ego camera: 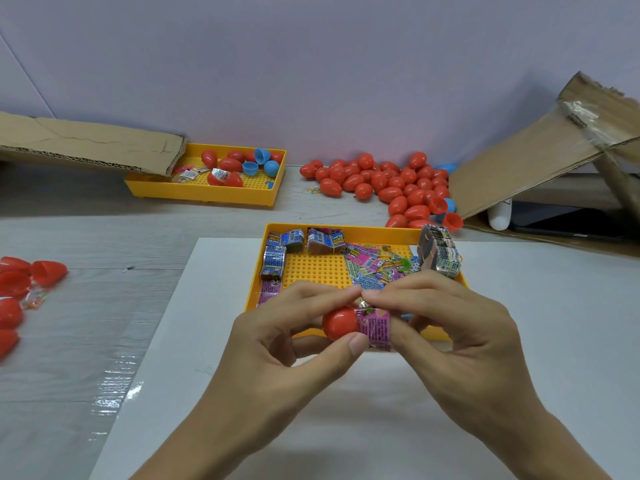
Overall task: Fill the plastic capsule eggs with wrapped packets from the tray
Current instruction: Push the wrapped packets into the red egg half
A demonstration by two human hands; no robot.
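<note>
pushing the pink packet (375, 328) into the red egg half (340, 323), pinched by the left hand (277, 344); right hand (446, 327) grips the packet: press squarely, folding corners inward.

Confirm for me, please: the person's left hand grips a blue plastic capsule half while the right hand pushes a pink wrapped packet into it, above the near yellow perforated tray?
Not quite. In the head view the plastic capsule half gripped by the left hand is red, not blue. The rest holds: the right hand pushes a pink wrapped packet into it, above the near yellow perforated tray.
</note>
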